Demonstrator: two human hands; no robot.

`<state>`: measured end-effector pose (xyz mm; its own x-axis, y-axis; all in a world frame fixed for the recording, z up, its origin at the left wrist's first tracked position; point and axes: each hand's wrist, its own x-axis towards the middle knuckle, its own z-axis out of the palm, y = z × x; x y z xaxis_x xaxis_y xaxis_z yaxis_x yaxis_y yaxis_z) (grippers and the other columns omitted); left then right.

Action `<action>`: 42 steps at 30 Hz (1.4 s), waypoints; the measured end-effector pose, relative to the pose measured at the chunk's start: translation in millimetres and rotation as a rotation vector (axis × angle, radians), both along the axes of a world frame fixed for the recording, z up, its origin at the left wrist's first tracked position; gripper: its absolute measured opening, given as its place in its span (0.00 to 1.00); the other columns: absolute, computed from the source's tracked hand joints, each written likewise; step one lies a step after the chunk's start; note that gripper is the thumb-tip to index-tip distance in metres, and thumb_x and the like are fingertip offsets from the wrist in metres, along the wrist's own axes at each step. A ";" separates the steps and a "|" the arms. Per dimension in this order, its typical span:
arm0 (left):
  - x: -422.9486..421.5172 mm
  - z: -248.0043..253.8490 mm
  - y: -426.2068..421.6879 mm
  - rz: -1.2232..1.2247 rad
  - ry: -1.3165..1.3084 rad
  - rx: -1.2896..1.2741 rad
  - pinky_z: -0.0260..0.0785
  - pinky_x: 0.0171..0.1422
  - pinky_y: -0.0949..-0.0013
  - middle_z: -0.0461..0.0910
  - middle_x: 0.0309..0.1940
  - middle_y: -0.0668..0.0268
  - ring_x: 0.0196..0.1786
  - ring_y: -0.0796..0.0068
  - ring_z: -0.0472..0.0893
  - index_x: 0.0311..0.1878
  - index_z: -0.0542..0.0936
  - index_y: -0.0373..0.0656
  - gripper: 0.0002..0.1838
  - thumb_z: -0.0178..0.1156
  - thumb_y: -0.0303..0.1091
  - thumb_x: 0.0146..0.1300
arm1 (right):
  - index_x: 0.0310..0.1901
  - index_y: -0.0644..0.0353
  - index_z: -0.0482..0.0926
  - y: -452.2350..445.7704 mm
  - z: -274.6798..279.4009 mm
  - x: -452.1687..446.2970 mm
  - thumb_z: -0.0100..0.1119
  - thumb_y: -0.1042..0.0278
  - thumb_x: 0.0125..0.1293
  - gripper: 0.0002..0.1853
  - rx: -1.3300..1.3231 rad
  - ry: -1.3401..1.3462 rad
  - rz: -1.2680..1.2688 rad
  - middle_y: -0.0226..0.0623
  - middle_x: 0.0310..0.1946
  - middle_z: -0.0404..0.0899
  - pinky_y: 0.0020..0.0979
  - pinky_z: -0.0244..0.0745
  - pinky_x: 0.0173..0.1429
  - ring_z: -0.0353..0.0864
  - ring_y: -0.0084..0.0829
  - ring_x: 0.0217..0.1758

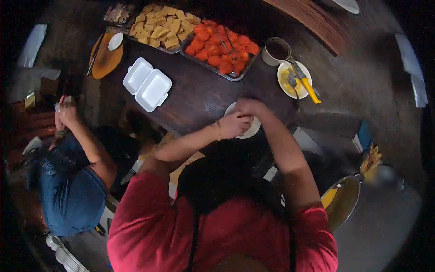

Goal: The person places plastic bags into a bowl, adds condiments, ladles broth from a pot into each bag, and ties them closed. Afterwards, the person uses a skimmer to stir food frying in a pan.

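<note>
My left hand (234, 124) and my right hand (248, 107) are close together, touching or nearly so, over a round white dish (249, 132) at the table's near edge. The left hand's fingers look pinched together. My right hand is curled, with its fingertips mostly out of sight. Whatever lies between them is too small or too hidden to name. To the left, an open white foam takeaway box (154, 90) lies on the dark table (195, 104). Beyond my hands stands a metal tray (235, 78) of red-orange food pieces (219, 47), with tongs lying on them.
Another tray holds yellow blocks (161, 27). A board (106, 61) bears a small white bowl (116, 41). At right are a pot (276, 51) of dark liquid and a plate (284, 70) with a spoon and yellow-handled knife (310, 89). A wok (345, 204) sits lower right; a person (74, 195) works at left.
</note>
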<state>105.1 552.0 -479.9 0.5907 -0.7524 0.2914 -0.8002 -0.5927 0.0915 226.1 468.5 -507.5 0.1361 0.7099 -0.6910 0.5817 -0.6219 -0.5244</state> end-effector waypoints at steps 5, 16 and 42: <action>-32.4 -2.0 -5.8 0.469 0.371 -0.251 0.61 0.47 0.68 0.75 0.31 0.70 0.45 0.74 0.71 0.28 0.77 0.44 0.06 0.53 0.33 0.48 | 0.26 0.68 0.76 1.7 5.1 -19.3 0.53 0.56 0.52 0.18 0.240 -0.124 -0.287 0.42 0.22 0.77 0.35 0.69 0.29 0.76 0.34 0.25; -41.5 -23.2 -51.6 1.186 1.132 -1.430 0.67 0.39 0.68 0.75 0.30 0.56 0.36 0.72 0.75 0.37 0.75 0.35 0.21 0.43 0.46 0.61 | 0.35 0.50 0.68 -66.5 17.6 -138.0 0.50 0.51 0.60 0.13 0.544 1.212 -1.659 0.23 0.19 0.65 0.17 0.53 0.16 0.60 0.16 0.14; -18.6 -49.8 20.9 0.305 0.992 -0.593 0.48 0.63 0.61 0.70 0.49 0.60 0.58 0.63 0.63 0.47 0.73 0.42 0.20 0.39 0.41 0.59 | 0.40 0.55 0.70 -102.0 39.9 -74.0 0.56 0.65 0.49 0.14 0.649 -0.320 -0.309 0.38 0.38 0.68 0.38 0.67 0.46 0.67 0.42 0.46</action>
